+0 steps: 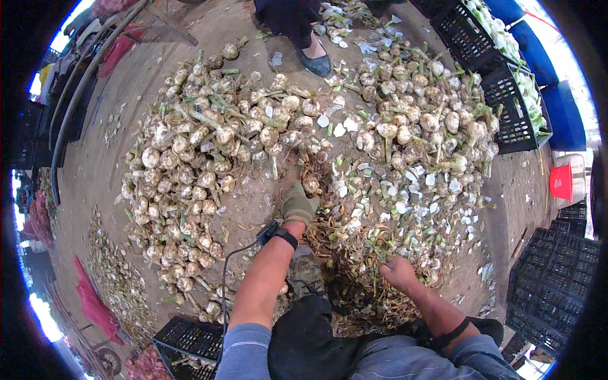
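Note:
My left hand point(300, 206), in a greenish-grey work glove, reaches low over the middle of the ground. Its fingers and thumb close around a soil-stained garlic bulb point(311, 184). Bare and curled into a fist, my right hand point(399, 275) hovers above the trimmings at right of centre; whatever it grips is hidden. Left of the gloved hand spreads a big heap of garlic bulbs point(183, 158) with stems. Another garlic heap point(418, 107) lies at the far right. Between the heaps are dry roots point(323, 234), cut stems and pale skins point(396, 196).
Black crates point(516, 104) filled with pale produce stand at the far right. Stacked black crates point(551, 285) are at the right, below a red basin point(560, 182). Another black crate point(187, 345) sits near left. A person's shoe point(315, 64) is at the far side. A cable point(224, 278) trails from my left wrist.

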`<state>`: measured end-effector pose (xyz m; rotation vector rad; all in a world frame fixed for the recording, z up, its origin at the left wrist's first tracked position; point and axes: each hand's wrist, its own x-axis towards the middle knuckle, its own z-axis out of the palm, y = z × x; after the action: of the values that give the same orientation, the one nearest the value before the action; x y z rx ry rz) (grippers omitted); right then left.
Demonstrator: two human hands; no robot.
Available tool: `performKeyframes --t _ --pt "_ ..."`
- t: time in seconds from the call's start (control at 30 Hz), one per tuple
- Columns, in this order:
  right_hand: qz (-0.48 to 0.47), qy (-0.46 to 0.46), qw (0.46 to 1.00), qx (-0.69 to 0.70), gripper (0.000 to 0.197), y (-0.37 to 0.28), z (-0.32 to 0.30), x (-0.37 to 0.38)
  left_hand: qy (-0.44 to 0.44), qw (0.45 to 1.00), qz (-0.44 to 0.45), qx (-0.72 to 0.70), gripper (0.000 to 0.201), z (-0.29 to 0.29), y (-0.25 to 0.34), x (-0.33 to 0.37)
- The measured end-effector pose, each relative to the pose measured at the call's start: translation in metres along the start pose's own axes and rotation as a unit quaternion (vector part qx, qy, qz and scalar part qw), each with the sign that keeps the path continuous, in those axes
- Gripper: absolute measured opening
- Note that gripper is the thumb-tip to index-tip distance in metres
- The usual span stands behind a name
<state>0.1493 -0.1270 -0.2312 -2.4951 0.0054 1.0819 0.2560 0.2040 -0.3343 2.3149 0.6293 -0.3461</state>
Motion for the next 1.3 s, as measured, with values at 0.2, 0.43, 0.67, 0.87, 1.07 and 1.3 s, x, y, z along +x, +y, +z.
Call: performKeyframes --t 0.2,0.43,0.67,0.87,1.07,1.3 --pt "-0.052 0.048 0.995 0.072 0.035 -0.035 -0.025 -0.010 -0.044 0.944 0.175 -0.275 0.065 -0.019 -0.019 -0.034" --pt "-0.120 0.083 0.968 0.205 0.035 -0.097 -0.048 -0.012 -0.396 0.671 -0.045 -0.625 0.063 -0.054 0.024 -0.118" --pt "-0.010 0.011 0.884 0.468 0.025 -0.137 -0.057 -0.016 -0.375 0.863 0.156 -0.299 0.056 -0.080 0.068 -0.132" --pt "-0.056 0.071 0.900 0.427 0.032 -0.129 -0.048 -0.005 -0.216 0.957 0.171 -0.091 0.058 -0.088 0.092 -0.149" --pt "-0.142 0.137 0.942 0.272 0.034 -0.150 -0.056 0.002 -0.129 0.920 0.250 -0.271 0.061 -0.078 0.081 -0.141" --pt "-0.227 0.070 0.949 0.208 0.026 -0.135 -0.064 -0.009 -0.275 0.862 0.111 -0.411 0.049 -0.071 0.058 -0.143"
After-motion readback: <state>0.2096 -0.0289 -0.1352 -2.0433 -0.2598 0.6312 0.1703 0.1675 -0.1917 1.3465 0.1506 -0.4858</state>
